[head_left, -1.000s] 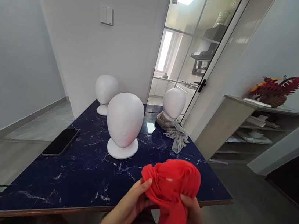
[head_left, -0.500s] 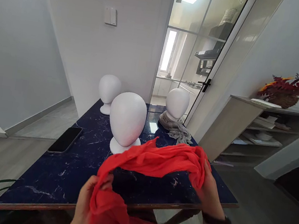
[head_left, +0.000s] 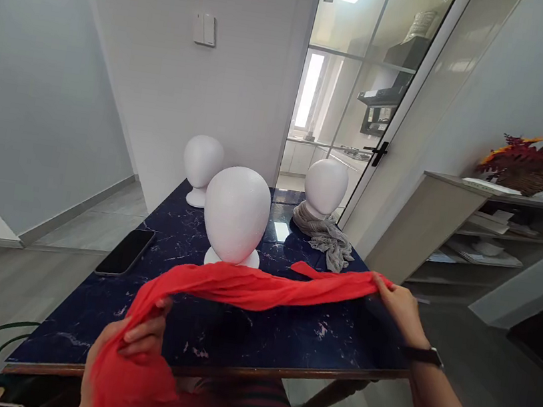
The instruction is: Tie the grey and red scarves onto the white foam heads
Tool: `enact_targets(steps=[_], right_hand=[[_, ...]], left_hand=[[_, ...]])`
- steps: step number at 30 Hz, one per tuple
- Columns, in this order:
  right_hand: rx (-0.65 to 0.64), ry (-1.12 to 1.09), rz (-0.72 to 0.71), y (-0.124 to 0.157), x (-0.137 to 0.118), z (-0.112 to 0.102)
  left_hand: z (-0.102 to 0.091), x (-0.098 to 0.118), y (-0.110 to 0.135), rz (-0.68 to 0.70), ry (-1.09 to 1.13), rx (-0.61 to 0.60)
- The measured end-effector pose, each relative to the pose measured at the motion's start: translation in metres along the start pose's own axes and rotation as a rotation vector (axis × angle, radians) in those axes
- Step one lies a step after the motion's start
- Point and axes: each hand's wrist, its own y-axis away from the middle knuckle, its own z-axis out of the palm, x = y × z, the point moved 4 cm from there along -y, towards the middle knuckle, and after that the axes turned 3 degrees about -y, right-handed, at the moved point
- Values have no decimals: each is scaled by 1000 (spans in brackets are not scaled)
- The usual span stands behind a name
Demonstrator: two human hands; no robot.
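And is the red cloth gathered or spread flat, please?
Gathered: the red cloth stretches in a creased band between left hand and right hand.

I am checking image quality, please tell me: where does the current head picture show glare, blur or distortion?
Head view, centre: glare on the dark tabletop, and a washed-out window; head view, bottom: the red cloth looks motion-blurred at its lower end; head view, right: the door frame leans, probably lens distortion.

Red cloth (head_left: 259,291) held btwn L grip (head_left: 143,336) & R grip (head_left: 402,312).
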Motion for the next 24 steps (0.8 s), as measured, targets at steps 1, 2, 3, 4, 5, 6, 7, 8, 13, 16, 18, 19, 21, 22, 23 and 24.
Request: enact_targets(steps=[1, 2, 3, 4, 5, 6, 7, 8, 13, 16, 18, 19, 21, 22, 23, 24], right_hand=[[21, 231, -7, 11, -3, -4], [29, 446, -46, 24, -10, -5], [23, 558, -118, 41, -22, -3], [7, 551, -229, 60, -38, 1], [-19, 456, -393, 83, -58, 7], [-77, 322, -573, 108, -80, 16], [-209, 184, -738, 134, -101, 27], [-412, 69, -861, 160, -119, 40], [-960, -183, -932, 226, -160, 83], [-911, -282, -799, 204, -163, 81], [-781, -346, -782, 180, -167, 67], [-699, -370, -791, 169, -170, 58], [-550, -360, -842, 152, -176, 40], [-492, -314, -886, 147, -178, 32], [-451, -239, -940, 143, -180, 26], [-421, -143, -993, 140, -180, 22]], left_hand=[[3, -6, 1, -104, -94, -62], [7, -13, 3, -207, -192, -136], [13, -21, 6, -299, -289, -206], [19, -29, 8, -365, -386, -254], [27, -38, 11, -410, -470, -294], [35, -46, 14, -446, -537, -336], [44, -55, 16, -478, -585, -380], [51, -63, 19, -507, -617, -418], [55, -76, 30, -533, -598, -470], [35, -71, 32, -518, -587, -504], [18, -67, 31, -513, -655, -506], [11, -64, 28, -504, -714, -485], [1, -54, 21, -457, -820, -409], [-1, -47, 18, -416, -853, -364], [-1, -37, 14, -372, -873, -324], [1, -27, 11, -328, -885, -297]])
